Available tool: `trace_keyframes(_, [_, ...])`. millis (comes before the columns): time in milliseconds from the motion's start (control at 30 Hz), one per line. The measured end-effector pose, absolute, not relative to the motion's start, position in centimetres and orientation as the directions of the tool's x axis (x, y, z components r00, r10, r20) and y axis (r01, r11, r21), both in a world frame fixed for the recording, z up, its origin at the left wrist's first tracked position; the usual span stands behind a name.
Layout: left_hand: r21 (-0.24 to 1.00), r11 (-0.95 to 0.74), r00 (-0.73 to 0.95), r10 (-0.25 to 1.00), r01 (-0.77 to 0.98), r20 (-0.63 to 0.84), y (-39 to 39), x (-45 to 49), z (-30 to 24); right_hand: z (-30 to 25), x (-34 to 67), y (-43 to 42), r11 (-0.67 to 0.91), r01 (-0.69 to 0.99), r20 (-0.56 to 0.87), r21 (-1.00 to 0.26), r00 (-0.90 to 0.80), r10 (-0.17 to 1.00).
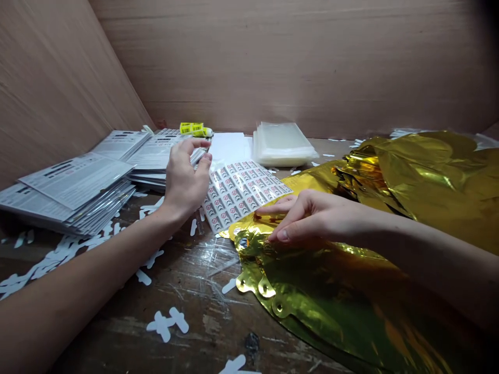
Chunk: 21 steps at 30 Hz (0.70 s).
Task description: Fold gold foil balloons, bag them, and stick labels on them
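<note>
My left hand is raised over the left edge of a sheet of small printed stickers. Its thumb and index finger are curved with a gap between them, and nothing shows in that gap. Flat gold foil balloons lie in a layered pile on the right, partly under the sticker sheet's lower right edge. My right hand rests on this foil, thumb and index finger brought together on the top layer near a small printed mark, other fingers stretched forward. Round-ended foil tabs stick out at the pile's left edge.
Stacks of printed packets stand at the left. Behind are a yellow label roll, white paper and a stack of clear bags. White paper scraps litter the worn tabletop. Wooden panels enclose the back and left.
</note>
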<state>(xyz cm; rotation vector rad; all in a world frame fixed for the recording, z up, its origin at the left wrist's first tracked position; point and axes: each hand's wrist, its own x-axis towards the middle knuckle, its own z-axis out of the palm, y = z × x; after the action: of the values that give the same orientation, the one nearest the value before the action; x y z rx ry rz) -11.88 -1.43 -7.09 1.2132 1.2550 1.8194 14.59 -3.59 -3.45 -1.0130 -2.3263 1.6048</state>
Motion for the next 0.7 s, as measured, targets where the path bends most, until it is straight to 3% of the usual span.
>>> trace_keyframes(100, [0.732, -0.567, -0.056, 0.775, 0.378, 0.629, -3.1, -11.0, -6.1, -3.4, 14.6, -3.6, 0.168, 0.426, -0.255, -0.889, -0.765, 0.592])
trace_keyframes(200, [0.658, -0.642, 0.357, 0.766, 0.393, 0.535, -4.1, -10.0, -5.8, -3.3, 14.5, -3.7, 0.163, 0.416, -0.257, -0.895, -0.777, 0.575])
trace_keyframes(300, [0.644, -0.669, 0.577, 0.709, 0.371, 0.405, -4.1, -9.8, -6.2, -3.1, 14.5, -3.9, 0.17, 0.423, -0.263, -0.89, -0.781, 0.567])
trace_keyframes(500, [0.571, -0.724, 0.621, 0.663, 0.387, 0.419, -3.5, -10.4, -7.1, -3.3, 14.5, -4.0, 0.172, 0.442, -0.284, -0.88, -0.781, 0.556])
trace_keyframes(700, [0.693, -0.642, 0.557, 0.723, 0.327, 0.407, -3.5, -9.9, -6.9, -3.6, 14.5, -4.0, 0.168, 0.434, -0.275, -0.885, -0.779, 0.564])
